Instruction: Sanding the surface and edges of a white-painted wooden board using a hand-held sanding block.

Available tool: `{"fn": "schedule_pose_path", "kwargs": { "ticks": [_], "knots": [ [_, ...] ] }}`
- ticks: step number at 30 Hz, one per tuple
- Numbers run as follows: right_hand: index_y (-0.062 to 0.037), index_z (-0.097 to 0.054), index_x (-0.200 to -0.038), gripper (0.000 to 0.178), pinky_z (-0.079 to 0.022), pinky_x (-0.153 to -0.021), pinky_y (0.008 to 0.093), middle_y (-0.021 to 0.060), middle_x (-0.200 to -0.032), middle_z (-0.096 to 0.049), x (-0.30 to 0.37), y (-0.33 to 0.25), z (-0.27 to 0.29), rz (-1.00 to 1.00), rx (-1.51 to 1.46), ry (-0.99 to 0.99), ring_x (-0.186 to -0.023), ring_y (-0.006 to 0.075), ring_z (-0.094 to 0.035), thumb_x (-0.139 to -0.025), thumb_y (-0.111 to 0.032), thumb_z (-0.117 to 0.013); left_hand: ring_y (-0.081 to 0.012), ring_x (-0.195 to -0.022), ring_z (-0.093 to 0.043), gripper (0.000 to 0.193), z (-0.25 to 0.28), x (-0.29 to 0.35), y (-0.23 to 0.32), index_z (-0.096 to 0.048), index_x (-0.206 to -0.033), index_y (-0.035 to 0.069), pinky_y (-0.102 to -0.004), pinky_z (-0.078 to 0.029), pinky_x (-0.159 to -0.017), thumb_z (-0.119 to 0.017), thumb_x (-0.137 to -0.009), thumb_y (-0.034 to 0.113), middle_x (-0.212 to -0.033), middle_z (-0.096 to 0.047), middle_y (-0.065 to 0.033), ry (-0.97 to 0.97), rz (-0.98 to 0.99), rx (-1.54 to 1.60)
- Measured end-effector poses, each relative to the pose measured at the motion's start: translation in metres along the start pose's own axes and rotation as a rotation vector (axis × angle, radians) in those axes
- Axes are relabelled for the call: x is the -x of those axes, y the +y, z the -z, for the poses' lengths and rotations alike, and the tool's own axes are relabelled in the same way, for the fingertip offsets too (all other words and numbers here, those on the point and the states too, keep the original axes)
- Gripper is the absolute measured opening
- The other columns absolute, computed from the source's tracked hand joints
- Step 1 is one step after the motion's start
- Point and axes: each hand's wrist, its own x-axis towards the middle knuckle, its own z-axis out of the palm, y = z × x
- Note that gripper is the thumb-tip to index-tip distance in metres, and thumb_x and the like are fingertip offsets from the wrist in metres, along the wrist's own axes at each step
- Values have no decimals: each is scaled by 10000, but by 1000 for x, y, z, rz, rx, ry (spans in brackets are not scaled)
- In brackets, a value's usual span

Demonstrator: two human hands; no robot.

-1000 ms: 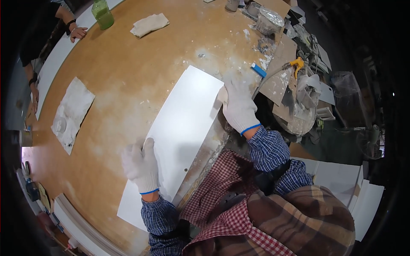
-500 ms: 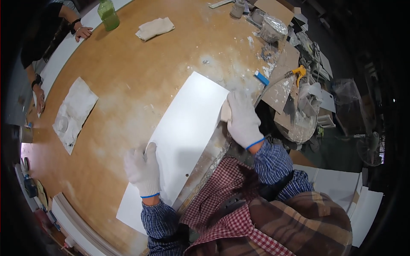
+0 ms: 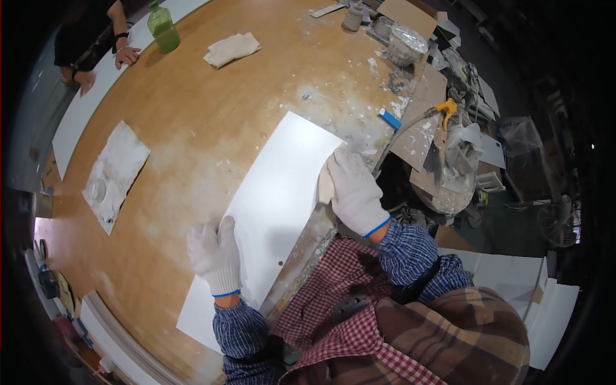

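A long white panel (image 3: 269, 186) lies slantwise across the table's near edge, with a small dark hole or fitting (image 3: 280, 263) near its right side. My left hand (image 3: 215, 253), in a white knit glove with a blue cuff rim, grips the panel's left edge, its thumb at that edge. My right hand (image 3: 355, 192), gloved the same way, is at the far end of the panel's right edge. It is closed on a beige pad (image 3: 326, 183) pressed against that edge. Most of the pad is hidden under the fingers.
On the brown table (image 3: 186, 160) lie a stained white sheet (image 3: 122, 167), a folded cloth (image 3: 232, 50) and a blue block (image 3: 389, 119). A green bottle (image 3: 163, 29) stands far left, near a co-worker's hands (image 3: 127, 56). A yellow air gun (image 3: 447, 112) lies among clutter at right.
My right hand has slid slightly nearer and left along the panel's edge with the pad. My left hand stays put. One co-worker's hand has moved farther away along the white strip.
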Motion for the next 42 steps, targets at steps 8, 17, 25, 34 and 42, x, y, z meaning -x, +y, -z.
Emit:
{"fn": "schedule_pose_path", "kwargs": {
  "ticks": [8,17,25,34,42],
  "knots": [
    [28,-535,-1333,551,-480,-1004,488,278,-1395,-489,13,-8,-14,-37,92,38,-1217,458,-540,-795,-63,-608,-311,-910,-637,283,-5,0,-1,-798,-974,89,-425,-504,-831,-704,-930,352,-906,-670,-119,-26,59,-37],
    [8,-518,-1392,601,-464,-1044,458,224,-1440,-517,13,-5,-14,-64,248,33,-1276,421,-527,-813,-109,-633,-303,-950,-639,317,0,-3,4,-802,-986,102,-422,-501,-853,-683,-935,391,-948,-688,-115,-75,102,-62],
    [22,-515,-1389,626,-457,-1058,469,225,-1453,-498,10,2,-12,-75,186,32,-1282,437,-522,-786,-78,-645,-303,-932,-633,295,-4,3,-3,-794,-959,93,-421,-507,-829,-702,-932,372,-927,-672,-110,-37,44,-79],
    [23,-515,-1363,580,-454,-1082,503,278,-1422,-494,5,5,-13,-7,178,86,-1280,481,-500,-802,-68,-633,-287,-910,-638,283,-3,4,-2,-794,-939,100,-411,-510,-822,-719,-916,371,-899,-670,-100,-18,50,-59],
    [-41,-626,-1229,363,-471,-984,497,227,-1216,-634,-47,56,7,-127,76,30,-1130,431,-585,-870,-93,-609,-290,-912,-636,256,-2,-1,0,-798,-940,102,-410,-511,-819,-717,-917,344,-899,-674,-98,-9,27,-34]
  ]
}}
